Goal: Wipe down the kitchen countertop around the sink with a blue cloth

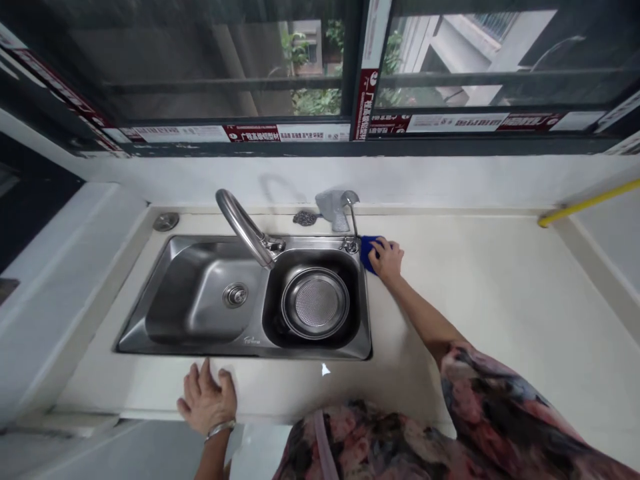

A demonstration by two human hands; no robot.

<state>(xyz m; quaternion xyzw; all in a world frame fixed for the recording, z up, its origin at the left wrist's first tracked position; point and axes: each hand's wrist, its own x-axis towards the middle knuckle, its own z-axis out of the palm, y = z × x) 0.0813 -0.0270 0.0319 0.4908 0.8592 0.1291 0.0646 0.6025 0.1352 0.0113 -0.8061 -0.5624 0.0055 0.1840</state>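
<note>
My right hand [388, 259] presses a blue cloth [369, 253] onto the white countertop [480, 293], just off the right rim of the steel sink [254, 340]. Its fingers are bent over the cloth and cover part of it. Flat on the counter's front edge, below the left basin, rests my left hand [208, 397], fingers spread and nothing in it. A round perforated steel strainer [316, 303] sits in the right basin. The left basin [200, 287] shows its drain.
A curved faucet [243, 223] rises behind the sink. A small gooseneck tap [354, 223] stands at the back right corner. Behind lie a steel wool scrubber [305, 218] and a crumpled grey plastic-looking item [333, 208]. A drain cover [166, 221] lies back left; a yellow pipe [590, 203] is at right.
</note>
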